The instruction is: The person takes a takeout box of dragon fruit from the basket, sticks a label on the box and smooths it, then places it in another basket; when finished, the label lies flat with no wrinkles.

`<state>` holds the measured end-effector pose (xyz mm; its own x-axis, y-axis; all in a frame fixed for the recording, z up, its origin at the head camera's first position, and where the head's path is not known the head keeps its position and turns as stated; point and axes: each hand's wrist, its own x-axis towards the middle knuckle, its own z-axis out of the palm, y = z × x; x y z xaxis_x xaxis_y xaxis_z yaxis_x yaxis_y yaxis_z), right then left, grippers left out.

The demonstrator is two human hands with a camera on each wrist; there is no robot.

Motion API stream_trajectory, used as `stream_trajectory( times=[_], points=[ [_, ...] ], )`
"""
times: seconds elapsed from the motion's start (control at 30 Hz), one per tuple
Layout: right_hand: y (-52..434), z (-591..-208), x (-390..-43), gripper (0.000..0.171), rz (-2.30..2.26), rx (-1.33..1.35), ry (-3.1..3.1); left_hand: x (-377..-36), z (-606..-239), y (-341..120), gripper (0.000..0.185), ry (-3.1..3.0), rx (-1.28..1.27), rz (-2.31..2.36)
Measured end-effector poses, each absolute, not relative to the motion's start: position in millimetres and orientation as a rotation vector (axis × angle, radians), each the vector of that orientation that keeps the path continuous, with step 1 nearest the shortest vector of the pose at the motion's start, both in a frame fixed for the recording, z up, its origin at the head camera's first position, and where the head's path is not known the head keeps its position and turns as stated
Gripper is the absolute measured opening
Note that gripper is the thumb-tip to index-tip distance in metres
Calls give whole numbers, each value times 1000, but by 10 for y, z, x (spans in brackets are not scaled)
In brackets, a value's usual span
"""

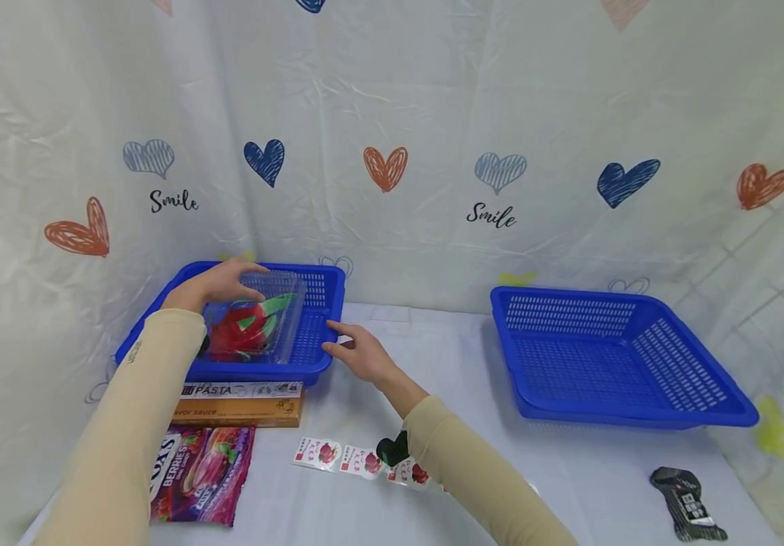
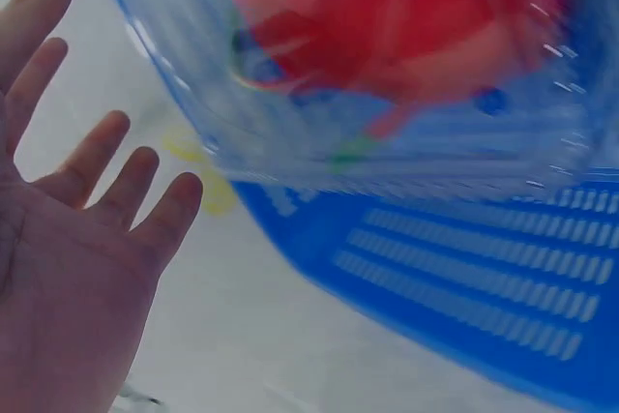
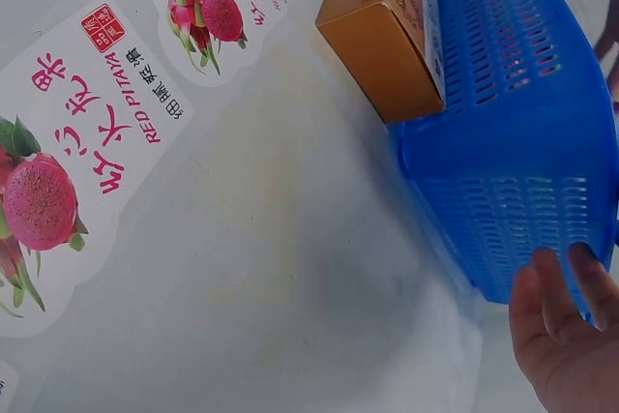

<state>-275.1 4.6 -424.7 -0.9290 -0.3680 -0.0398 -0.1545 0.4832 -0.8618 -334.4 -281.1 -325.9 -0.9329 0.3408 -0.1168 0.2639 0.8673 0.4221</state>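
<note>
My left hand [image 1: 217, 284] reaches over the left blue basket [image 1: 317, 368], fingers spread at the clear plastic box [image 1: 290, 303] inside it. Red and green contents [image 1: 242, 330], probably dragon fruit, show through the box. In the left wrist view, the left hand [image 2: 97, 229] has its fingers apart and a gap between them and the box [image 2: 387, 166]. My right hand [image 1: 365, 355] is at that basket's right rim, thumb and forefinger extended towards it. The right wrist view shows its fingertips [image 3: 546, 282] against or close to the basket's end; contact is unclear.
A pasta box [image 1: 242, 409] lies in front of the left basket, with a purple berry snack packet [image 1: 204, 474] nearer. A strip of dragon fruit stickers [image 1: 358, 460] is partly under the right forearm. Another blue basket [image 1: 624, 421] and a black packet [image 1: 688, 504] are at right.
</note>
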Motion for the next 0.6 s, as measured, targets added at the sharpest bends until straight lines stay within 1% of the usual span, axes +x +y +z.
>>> stream_trajectory(
  times=[0.3,0.6],
  points=[
    [58,-4248,-2764,54,-1431,-450,2511,-3195,-3443,-3302,63,2829,342,794],
    [55,-4260,-2771,54,-1425,-452,2516,-3077,-3675,-3537,70,2645,181,1005]
  ],
)
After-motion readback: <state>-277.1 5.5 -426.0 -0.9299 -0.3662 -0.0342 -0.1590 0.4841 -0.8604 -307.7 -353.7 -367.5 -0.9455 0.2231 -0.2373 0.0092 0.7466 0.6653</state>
